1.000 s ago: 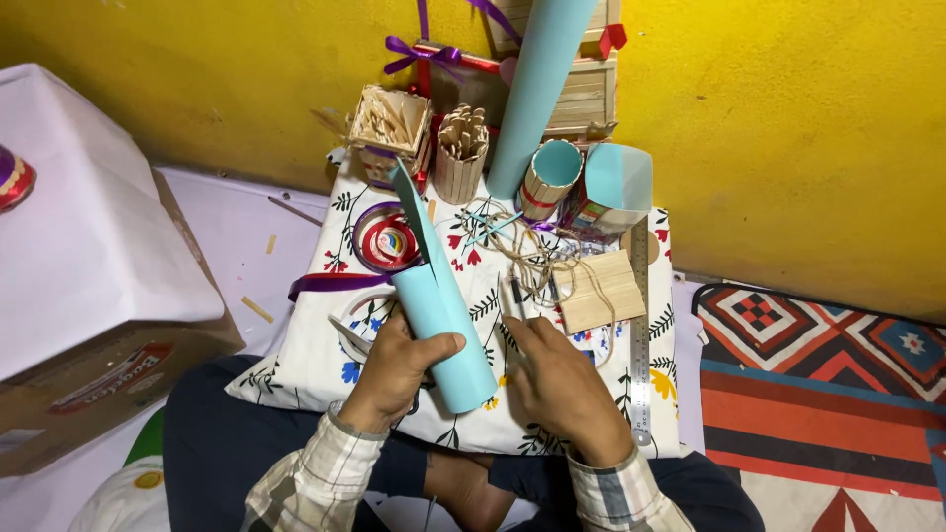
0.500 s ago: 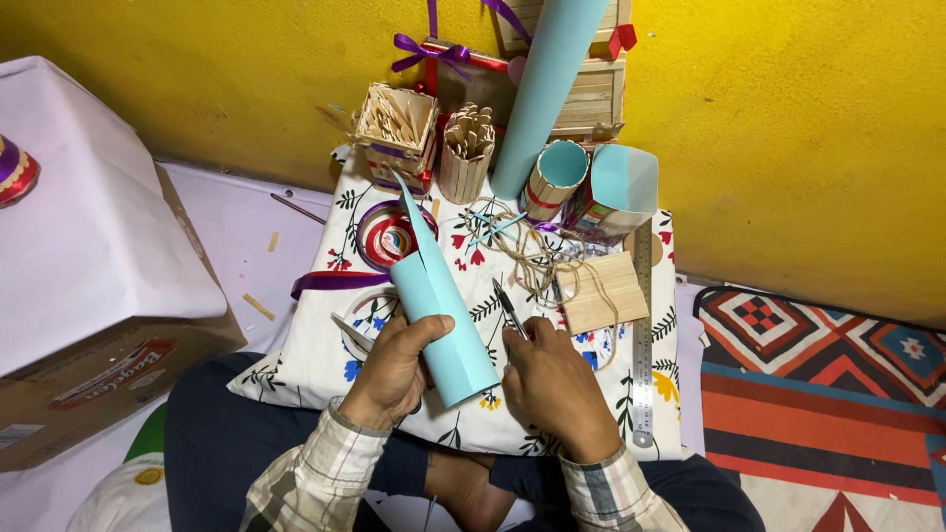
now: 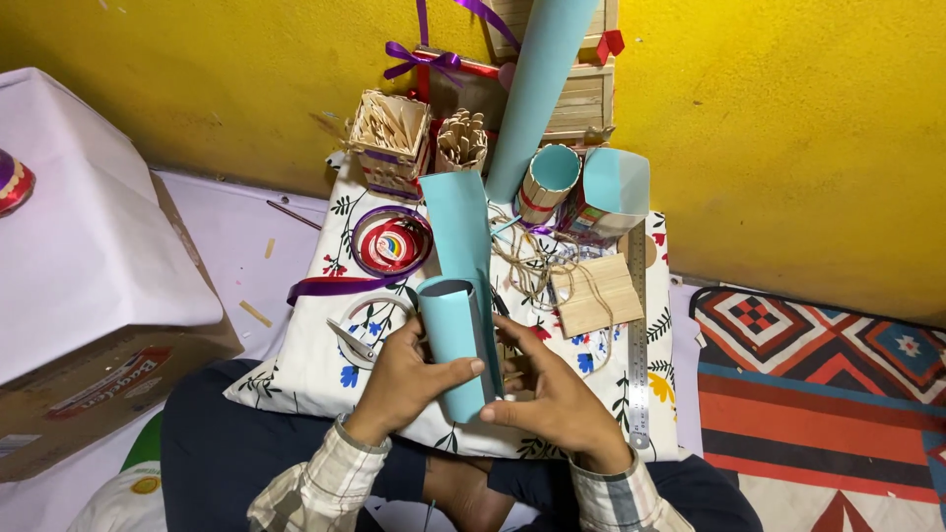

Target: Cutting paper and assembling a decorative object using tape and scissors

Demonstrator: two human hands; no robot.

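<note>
While the person sits with a floral cushion (image 3: 296, 379) across the lap, both hands work a light blue paper tube (image 3: 455, 345) over its near edge. The left hand (image 3: 399, 379) wraps around the tube's lower part, thumb across the front, fingers closed behind it. The right hand (image 3: 557, 399) presses its thumb and fingertips against the tube's right side near the bottom, fingers curled rather than spread. The tube stands nearly on end, its long axis running away from the person toward the yellow wall (image 3: 788, 138), open mouth facing up, with a loose flap of the same paper rising past it. On the cushion's right lies a steel ruler (image 3: 638, 335), beside a small slatted wooden panel (image 3: 596, 293) tangled in twine.
</note>
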